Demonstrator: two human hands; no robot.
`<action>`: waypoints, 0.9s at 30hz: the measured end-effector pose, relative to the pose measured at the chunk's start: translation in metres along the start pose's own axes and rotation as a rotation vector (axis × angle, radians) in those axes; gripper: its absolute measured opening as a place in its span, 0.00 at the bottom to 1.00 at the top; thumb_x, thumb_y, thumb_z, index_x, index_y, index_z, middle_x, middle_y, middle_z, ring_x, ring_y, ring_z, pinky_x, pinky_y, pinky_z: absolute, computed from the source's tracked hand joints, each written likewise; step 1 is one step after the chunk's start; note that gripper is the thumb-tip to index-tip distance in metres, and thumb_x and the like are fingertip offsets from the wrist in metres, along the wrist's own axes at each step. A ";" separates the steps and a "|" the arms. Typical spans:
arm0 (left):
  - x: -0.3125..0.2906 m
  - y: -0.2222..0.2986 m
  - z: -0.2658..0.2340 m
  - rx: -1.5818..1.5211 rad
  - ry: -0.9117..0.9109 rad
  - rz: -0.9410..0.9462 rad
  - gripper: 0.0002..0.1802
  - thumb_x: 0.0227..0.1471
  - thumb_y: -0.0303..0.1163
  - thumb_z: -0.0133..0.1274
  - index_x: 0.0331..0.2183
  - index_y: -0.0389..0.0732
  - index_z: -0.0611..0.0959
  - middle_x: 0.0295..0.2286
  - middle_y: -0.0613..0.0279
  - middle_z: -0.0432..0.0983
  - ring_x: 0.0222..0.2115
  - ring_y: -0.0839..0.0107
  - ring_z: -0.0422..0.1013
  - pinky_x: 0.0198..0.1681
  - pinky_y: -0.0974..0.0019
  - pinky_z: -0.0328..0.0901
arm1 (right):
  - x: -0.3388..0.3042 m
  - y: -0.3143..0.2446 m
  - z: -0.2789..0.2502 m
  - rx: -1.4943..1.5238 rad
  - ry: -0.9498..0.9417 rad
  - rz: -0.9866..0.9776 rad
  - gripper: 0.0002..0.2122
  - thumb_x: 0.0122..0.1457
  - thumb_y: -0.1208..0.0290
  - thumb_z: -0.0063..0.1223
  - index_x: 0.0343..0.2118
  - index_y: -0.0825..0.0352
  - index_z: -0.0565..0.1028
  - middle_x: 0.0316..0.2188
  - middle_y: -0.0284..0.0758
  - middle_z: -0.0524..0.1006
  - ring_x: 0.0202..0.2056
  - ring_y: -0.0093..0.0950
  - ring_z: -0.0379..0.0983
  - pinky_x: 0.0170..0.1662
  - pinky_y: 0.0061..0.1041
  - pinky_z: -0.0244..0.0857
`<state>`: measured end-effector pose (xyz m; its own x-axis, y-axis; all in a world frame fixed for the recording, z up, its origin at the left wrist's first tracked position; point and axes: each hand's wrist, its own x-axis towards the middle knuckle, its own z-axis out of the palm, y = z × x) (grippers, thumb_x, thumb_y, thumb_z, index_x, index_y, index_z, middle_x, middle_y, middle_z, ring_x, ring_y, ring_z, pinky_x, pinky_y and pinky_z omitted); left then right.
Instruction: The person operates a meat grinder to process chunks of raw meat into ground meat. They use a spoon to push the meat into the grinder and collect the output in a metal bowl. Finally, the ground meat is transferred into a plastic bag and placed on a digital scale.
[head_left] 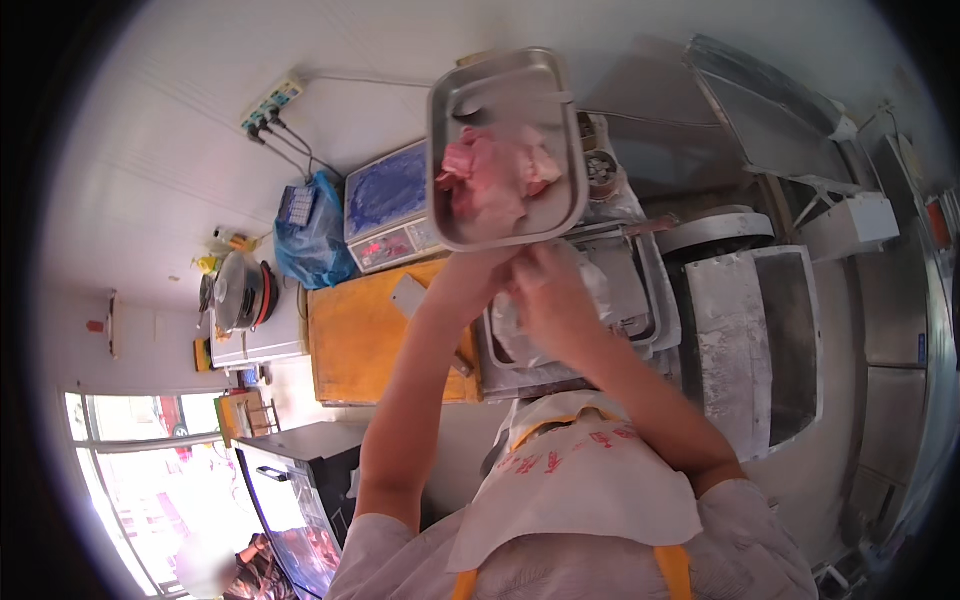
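My left hand (pixel 489 281) and my right hand (pixel 552 297) meet at the near edge of a steel tray (pixel 437 200). Pale pink raw meat (pixel 500 172) lies in this tray, beside what looks like a spoon (pixel 470 106). Motion blurs my right fingers, which look curled in against the left hand; whatever they pinch does not show. Tray edge and right hand hide most of my left fingers. Behind my right wrist, a whitish plastic bag (pixel 593 284) sits in a lower metal tray (pixel 655 300).
Left of my hands, a cleaver (pixel 408 296) lies on an orange cutting board (pixel 350 345). Behind the board stand a blue-topped scale (pixel 388 190) and a blue plastic bag (pixel 322 260). A lidded pot (pixel 238 292) is farther left. An open-topped metal bin (pixel 790 340) stands at right.
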<state>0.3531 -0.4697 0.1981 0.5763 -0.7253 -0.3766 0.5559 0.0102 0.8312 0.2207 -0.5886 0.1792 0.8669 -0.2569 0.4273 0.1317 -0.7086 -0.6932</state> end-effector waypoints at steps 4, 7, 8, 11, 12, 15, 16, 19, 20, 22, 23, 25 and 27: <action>0.006 -0.001 0.004 0.238 0.165 -0.090 0.14 0.62 0.29 0.62 0.50 0.41 0.83 0.41 0.60 0.84 0.41 0.70 0.79 0.37 0.67 0.70 | -0.039 0.004 -0.036 0.044 0.108 0.116 0.24 0.54 0.74 0.65 0.55 0.68 0.74 0.56 0.45 0.72 0.57 0.51 0.66 0.58 0.49 0.62; 0.006 -0.010 -0.001 0.160 0.132 -0.022 0.13 0.63 0.29 0.62 0.49 0.41 0.84 0.39 0.60 0.84 0.39 0.71 0.79 0.35 0.69 0.69 | -0.072 0.047 -0.043 0.089 0.140 0.343 0.26 0.54 0.72 0.66 0.58 0.62 0.74 0.47 0.42 0.79 0.48 0.45 0.75 0.54 0.42 0.68; 0.005 -0.015 -0.006 0.191 0.105 -0.008 0.14 0.62 0.28 0.62 0.49 0.42 0.84 0.38 0.62 0.84 0.38 0.70 0.79 0.34 0.69 0.68 | -0.089 0.069 -0.032 0.195 0.000 0.432 0.23 0.54 0.72 0.65 0.55 0.61 0.76 0.42 0.41 0.81 0.44 0.44 0.77 0.51 0.41 0.70; 0.008 -0.022 -0.018 0.065 0.130 0.014 0.14 0.61 0.28 0.63 0.49 0.43 0.84 0.40 0.64 0.84 0.38 0.70 0.79 0.35 0.69 0.69 | -0.119 0.119 -0.001 0.050 -0.071 0.304 0.12 0.56 0.73 0.64 0.43 0.63 0.79 0.30 0.39 0.81 0.34 0.44 0.79 0.42 0.42 0.72; 0.007 -0.022 -0.015 0.028 0.158 0.018 0.15 0.60 0.26 0.64 0.49 0.44 0.83 0.40 0.65 0.84 0.38 0.71 0.80 0.37 0.69 0.69 | -0.121 0.126 0.002 -0.077 -0.044 0.196 0.08 0.56 0.73 0.63 0.38 0.64 0.79 0.26 0.39 0.81 0.30 0.45 0.79 0.40 0.43 0.72; 0.002 -0.024 0.005 -0.069 0.371 0.100 0.17 0.56 0.23 0.64 0.48 0.45 0.83 0.42 0.66 0.83 0.39 0.70 0.80 0.41 0.68 0.71 | -0.123 0.155 0.002 -0.025 0.120 0.286 0.06 0.57 0.74 0.63 0.28 0.67 0.75 0.26 0.40 0.80 0.32 0.46 0.78 0.38 0.46 0.70; 0.005 -0.028 0.010 -0.083 0.386 0.156 0.18 0.56 0.22 0.64 0.48 0.44 0.83 0.41 0.65 0.84 0.38 0.70 0.80 0.42 0.67 0.72 | -0.125 0.167 0.005 0.037 0.101 0.300 0.04 0.58 0.73 0.62 0.31 0.66 0.79 0.27 0.42 0.80 0.32 0.47 0.78 0.38 0.45 0.71; 0.010 -0.038 0.014 -0.129 0.439 0.267 0.18 0.55 0.21 0.62 0.48 0.43 0.83 0.40 0.64 0.84 0.38 0.67 0.80 0.45 0.64 0.73 | -0.122 0.199 0.015 0.088 -0.048 0.389 0.06 0.58 0.72 0.62 0.37 0.63 0.83 0.29 0.41 0.82 0.33 0.47 0.78 0.39 0.43 0.71; 0.010 -0.039 0.014 -0.147 0.458 0.265 0.18 0.56 0.20 0.61 0.48 0.43 0.83 0.40 0.63 0.84 0.38 0.67 0.80 0.46 0.63 0.74 | -0.117 0.209 0.015 0.077 -0.053 0.355 0.07 0.58 0.71 0.62 0.39 0.62 0.84 0.30 0.42 0.82 0.34 0.47 0.78 0.39 0.43 0.72; 0.008 -0.042 0.013 -0.190 0.427 0.270 0.17 0.57 0.19 0.58 0.48 0.41 0.82 0.39 0.61 0.84 0.37 0.65 0.80 0.46 0.60 0.75 | -0.108 0.219 0.016 0.061 -0.073 0.288 0.09 0.60 0.70 0.63 0.43 0.60 0.85 0.31 0.43 0.82 0.36 0.48 0.78 0.40 0.43 0.72; 0.008 -0.042 0.013 -0.212 0.370 0.278 0.16 0.58 0.19 0.56 0.48 0.40 0.82 0.39 0.60 0.84 0.37 0.65 0.81 0.45 0.59 0.76 | -0.110 0.220 0.014 0.104 -0.179 0.251 0.11 0.60 0.70 0.63 0.45 0.61 0.85 0.34 0.43 0.83 0.39 0.46 0.79 0.41 0.41 0.73; 0.006 -0.037 0.017 -0.200 0.322 0.294 0.14 0.59 0.18 0.53 0.47 0.38 0.81 0.38 0.58 0.83 0.36 0.64 0.81 0.44 0.57 0.77 | -0.108 0.220 0.009 0.192 -0.387 0.169 0.14 0.61 0.70 0.63 0.50 0.61 0.84 0.39 0.41 0.85 0.44 0.41 0.81 0.45 0.37 0.73; -0.002 -0.034 0.030 -0.140 0.344 0.301 0.13 0.60 0.18 0.51 0.47 0.36 0.81 0.37 0.56 0.83 0.35 0.63 0.81 0.42 0.56 0.77 | -0.106 0.221 -0.005 0.876 -0.462 0.506 0.19 0.62 0.69 0.63 0.56 0.65 0.81 0.48 0.39 0.84 0.51 0.34 0.79 0.51 0.34 0.71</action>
<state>0.3147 -0.4896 0.1828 0.8759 -0.4060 -0.2607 0.3954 0.2945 0.8700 0.1558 -0.7217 -0.0165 0.9883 0.0138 -0.1518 -0.1520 0.1642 -0.9747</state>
